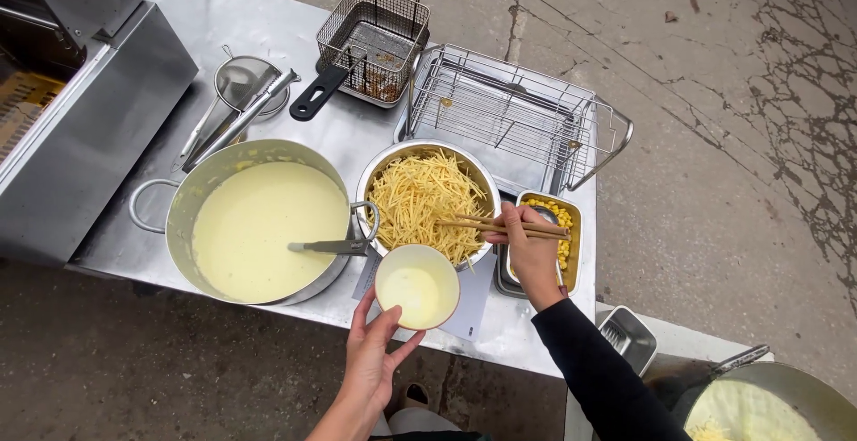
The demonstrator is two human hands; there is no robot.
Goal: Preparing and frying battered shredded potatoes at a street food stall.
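At the far left a steel fryer housing [80, 111] stands on the metal table [268, 26]. Next, a large pot [254, 222] of pale batter is seen, a ladle handle [330, 246] resting on its rim.

The small bowl [417, 286], holding a little batter, is cupped from below by the left hand [375, 361], fingers partly curled around its base. It is judged light but rigid and breakable, slippery where wet; support under the base seems best.

Behind it sits a steel bowl of shredded potato strips [427, 198]; these look limp, light and prone to slipping.

2 chopsticks [500, 225] are pinched in the right hand [528, 258], closed around them, tips over the strips. A tray of corn kernels [561, 227] lies just beside.
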